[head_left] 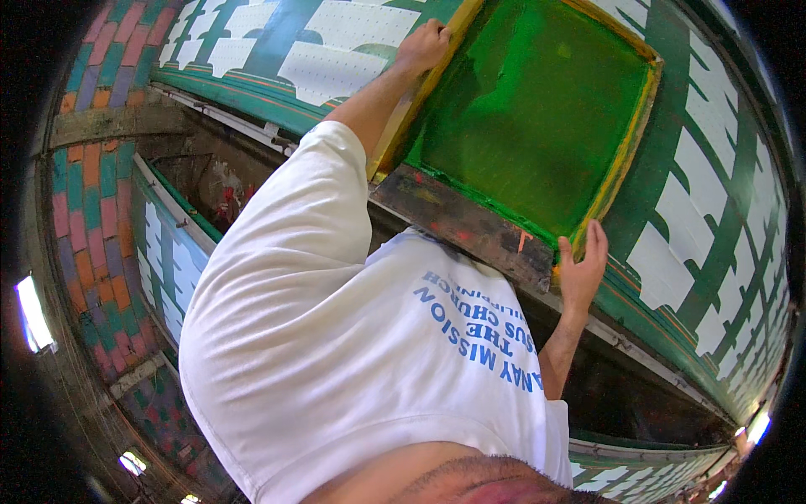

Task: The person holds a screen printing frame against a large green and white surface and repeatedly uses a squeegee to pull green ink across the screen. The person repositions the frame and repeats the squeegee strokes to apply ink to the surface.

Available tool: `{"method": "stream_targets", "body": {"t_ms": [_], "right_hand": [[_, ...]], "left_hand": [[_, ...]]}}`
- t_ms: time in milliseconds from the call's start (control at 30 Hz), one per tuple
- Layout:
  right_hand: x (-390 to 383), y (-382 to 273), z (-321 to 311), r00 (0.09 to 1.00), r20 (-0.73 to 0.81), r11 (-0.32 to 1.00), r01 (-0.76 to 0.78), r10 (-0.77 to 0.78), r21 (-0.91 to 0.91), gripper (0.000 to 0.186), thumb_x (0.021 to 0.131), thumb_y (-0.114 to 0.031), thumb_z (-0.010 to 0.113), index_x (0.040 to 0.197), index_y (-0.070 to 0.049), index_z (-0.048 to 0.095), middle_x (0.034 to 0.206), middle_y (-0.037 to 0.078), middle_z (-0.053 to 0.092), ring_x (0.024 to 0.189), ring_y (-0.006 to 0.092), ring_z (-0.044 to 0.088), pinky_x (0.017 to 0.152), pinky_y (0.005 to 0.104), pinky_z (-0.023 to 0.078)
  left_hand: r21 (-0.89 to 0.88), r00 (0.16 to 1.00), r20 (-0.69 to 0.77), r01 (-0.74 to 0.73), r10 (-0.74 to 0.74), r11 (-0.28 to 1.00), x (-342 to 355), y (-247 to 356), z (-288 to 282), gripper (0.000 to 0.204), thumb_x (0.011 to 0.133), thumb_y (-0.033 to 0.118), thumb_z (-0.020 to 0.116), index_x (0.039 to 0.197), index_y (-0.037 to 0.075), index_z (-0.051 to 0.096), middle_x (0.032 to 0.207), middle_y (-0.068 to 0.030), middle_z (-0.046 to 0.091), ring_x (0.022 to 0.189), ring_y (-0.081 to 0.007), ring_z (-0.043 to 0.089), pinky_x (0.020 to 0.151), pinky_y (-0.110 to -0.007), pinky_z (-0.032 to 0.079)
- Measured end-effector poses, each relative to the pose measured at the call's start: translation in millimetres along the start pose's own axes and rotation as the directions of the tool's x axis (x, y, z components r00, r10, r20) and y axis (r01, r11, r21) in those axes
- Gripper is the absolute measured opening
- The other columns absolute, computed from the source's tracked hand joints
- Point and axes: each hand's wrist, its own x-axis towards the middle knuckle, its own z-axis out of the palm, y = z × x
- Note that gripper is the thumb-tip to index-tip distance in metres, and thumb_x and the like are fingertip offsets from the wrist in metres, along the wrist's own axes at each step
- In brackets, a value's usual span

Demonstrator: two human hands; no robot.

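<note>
A screen printing frame [645, 126] with yellowish edges and green-stained mesh lies over the green table in front of me. My left hand [426, 44] is closed on its left side, towards the far end. At the near right corner, my right hand [583, 265] holds the frame's edge between thumb and fingers. A dark, paint-marked board [457, 220] runs along the frame's near end, close to my shirt. Green ink streaks show on the mesh, thickest along the left and near edges.
White cut fabric pieces [332, 71] lie in rows on the long green table [638, 290], on both sides of the frame. A metal rail [227, 116] follows the table's near edge. Another table [172, 260] with white pieces stands at the left, beside a coloured block-patterned floor [101, 227].
</note>
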Motion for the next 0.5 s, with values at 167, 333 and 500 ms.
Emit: {"method": "stream_targets", "body": {"t_ms": [167, 333, 500], "right_hand": [[-15, -84, 14, 0.783, 0.533, 0.947, 0.273, -0.322, 0.171, 0.067, 0.082, -0.033, 0.082, 0.139, -0.005, 0.062, 0.14, 0.015, 0.06, 0.132, 0.0348, 0.055, 0.11, 0.0453, 0.047], [-6, -122, 31, 0.732, 0.604, 0.915, 0.403, -0.315, -0.011, 0.058, 0.075, -0.002, 0.065, 0.133, -0.004, 0.064, 0.13, 0.015, 0.065, 0.121, 0.0366, 0.06, 0.1, 0.0473, 0.052], [5, -137, 47, 0.842, 0.521, 0.935, 0.288, -0.144, -0.207, 0.05, 0.077, -0.002, 0.067, 0.127, -0.008, 0.069, 0.117, 0.015, 0.069, 0.109, 0.0359, 0.067, 0.09, 0.0471, 0.057]], "left_hand": [[-0.02, 0.993, 0.049, -0.102, 0.103, 0.995, 21, -30, 21, 0.047, 0.106, 0.044, 0.046, 0.128, 0.005, 0.06, 0.125, -0.0246, 0.067, 0.119, -0.0441, 0.062, 0.101, -0.052, 0.05], [0.605, 0.503, -0.092, -0.657, 0.859, 0.45, 47, -84, 59, 0.037, 0.101, 0.02, 0.049, 0.127, -0.002, 0.063, 0.114, -0.0298, 0.068, 0.097, -0.0427, 0.069, 0.085, -0.049, 0.057], [0.223, 0.751, -0.151, -0.607, 0.642, 0.763, 44, -76, 68, 0.029, 0.103, 0.019, 0.052, 0.119, -0.002, 0.065, 0.113, -0.0272, 0.068, 0.097, -0.0425, 0.067, 0.079, -0.05, 0.057]]}}
